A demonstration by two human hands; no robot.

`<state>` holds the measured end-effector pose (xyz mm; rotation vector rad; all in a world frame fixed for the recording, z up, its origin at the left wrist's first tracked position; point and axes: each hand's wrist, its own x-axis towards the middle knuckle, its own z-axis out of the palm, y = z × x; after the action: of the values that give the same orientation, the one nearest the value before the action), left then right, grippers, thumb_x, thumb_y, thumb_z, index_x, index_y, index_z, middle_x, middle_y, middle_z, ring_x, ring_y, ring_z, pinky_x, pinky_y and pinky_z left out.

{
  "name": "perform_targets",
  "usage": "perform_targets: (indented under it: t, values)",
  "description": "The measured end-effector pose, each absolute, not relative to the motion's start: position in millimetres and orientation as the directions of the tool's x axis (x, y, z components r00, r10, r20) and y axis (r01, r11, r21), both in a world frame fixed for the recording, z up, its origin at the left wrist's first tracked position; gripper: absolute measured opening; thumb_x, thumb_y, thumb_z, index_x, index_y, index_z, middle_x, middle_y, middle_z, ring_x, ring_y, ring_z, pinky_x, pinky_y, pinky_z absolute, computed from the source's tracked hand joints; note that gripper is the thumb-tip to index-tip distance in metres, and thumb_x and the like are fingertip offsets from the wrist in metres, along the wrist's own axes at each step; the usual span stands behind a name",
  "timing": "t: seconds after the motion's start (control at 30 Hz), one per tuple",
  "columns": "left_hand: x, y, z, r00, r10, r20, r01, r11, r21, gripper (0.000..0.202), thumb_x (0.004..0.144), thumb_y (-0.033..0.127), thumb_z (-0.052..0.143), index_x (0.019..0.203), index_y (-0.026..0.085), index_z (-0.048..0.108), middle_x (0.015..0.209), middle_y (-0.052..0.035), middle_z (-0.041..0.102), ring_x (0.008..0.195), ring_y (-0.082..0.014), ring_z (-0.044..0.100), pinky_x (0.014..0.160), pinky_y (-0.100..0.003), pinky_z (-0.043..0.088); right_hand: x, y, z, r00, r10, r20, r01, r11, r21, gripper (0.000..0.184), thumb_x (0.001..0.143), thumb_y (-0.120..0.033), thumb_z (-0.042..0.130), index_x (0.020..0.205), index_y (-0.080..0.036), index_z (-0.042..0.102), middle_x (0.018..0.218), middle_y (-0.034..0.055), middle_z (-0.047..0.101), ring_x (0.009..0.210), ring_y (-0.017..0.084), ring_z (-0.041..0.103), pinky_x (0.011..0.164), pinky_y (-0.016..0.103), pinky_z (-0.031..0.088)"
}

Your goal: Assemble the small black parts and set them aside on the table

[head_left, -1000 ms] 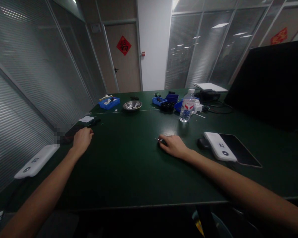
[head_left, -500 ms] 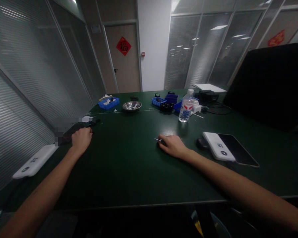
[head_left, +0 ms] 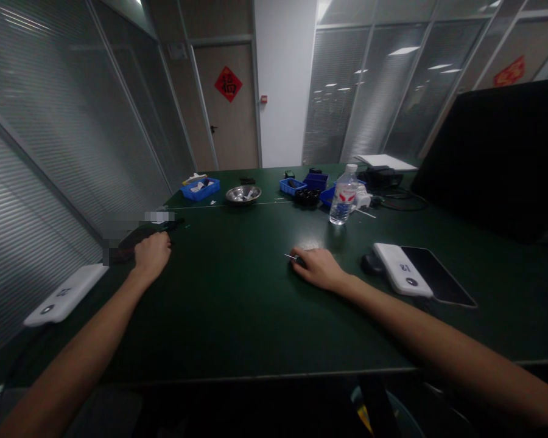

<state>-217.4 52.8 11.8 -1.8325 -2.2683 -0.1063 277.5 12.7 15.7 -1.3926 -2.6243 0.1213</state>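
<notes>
My right hand (head_left: 318,267) rests low over the dark green table, its fingers curled round a thin pale stick (head_left: 290,257) whose tip pokes out to the left. Something dark shows under those fingers, too small to name. My left hand (head_left: 153,254) is closed in a fist near the table's left edge. Beside it lies a dark, partly blurred object (head_left: 132,242). Whatever the left fingers grip, if anything, is hidden. A small black item (head_left: 174,224) lies just beyond that hand.
A water bottle (head_left: 343,196) stands beyond my right hand. Farther back are a metal bowl (head_left: 243,195) and blue trays (head_left: 201,190). A white power bank (head_left: 402,269) and a phone (head_left: 438,277) lie right, a white device (head_left: 66,295) left, a black monitor (head_left: 497,158) far right.
My left hand has shifted very slightly to the right, still closed. My right hand keeps its place with the thin stick.
</notes>
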Motion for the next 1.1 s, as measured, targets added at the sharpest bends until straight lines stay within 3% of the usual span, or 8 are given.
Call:
perform_targets:
  t: [0.47,0.77,0.9,1.1]
  values:
    - [-198,42,16,-0.175,0.954,0.241,0.97,0.209,-0.121,0.037,0.095,0.019,0.04,0.126,0.009,0.059,0.125,-0.026,0.062,0.098,-0.0384,0.067,0.079,-0.047,0.051,278,12,18,-0.548,0.833,0.079,0.815,0.553,-0.172,0.03,0.103,-0.04,0.046,0.125,-0.023,0.058,0.099,0.0058,0.074,0.085,0.02,0.067,0.071,0.027,0.041]
    - [-171,29,30,-0.064,0.963,0.261,0.989,0.096,-0.11,0.035,0.094,0.017,0.042,0.128,0.011,0.051,0.129,-0.0219,0.059,0.095,-0.0339,0.067,0.074,-0.042,0.051,278,12,17,-0.551,0.829,0.101,0.812,0.56,-0.166,0.029,0.103,-0.039,0.046,0.125,-0.023,0.058,0.094,0.005,0.073,0.081,0.019,0.066,0.07,0.027,0.04]
    - [-135,18,35,0.094,0.958,0.27,0.995,-0.095,-0.009,0.031,0.094,0.013,0.041,0.123,0.015,0.051,0.126,-0.0147,0.06,0.093,-0.0266,0.067,0.07,-0.035,0.051,278,13,15,-0.549,0.829,0.112,0.812,0.56,-0.164,0.029,0.103,-0.04,0.047,0.124,-0.023,0.059,0.096,0.0054,0.073,0.082,0.019,0.066,0.071,0.027,0.04]
    - [-42,-16,40,0.474,0.871,0.13,0.821,-0.49,0.293,0.022,0.099,0.017,0.045,0.117,0.021,0.056,0.116,-0.0076,0.063,0.094,-0.0191,0.066,0.071,-0.028,0.05,278,13,15,-0.547,0.832,0.096,0.815,0.555,-0.166,0.029,0.103,-0.04,0.047,0.124,-0.023,0.059,0.097,0.0058,0.073,0.082,0.019,0.066,0.071,0.027,0.04]
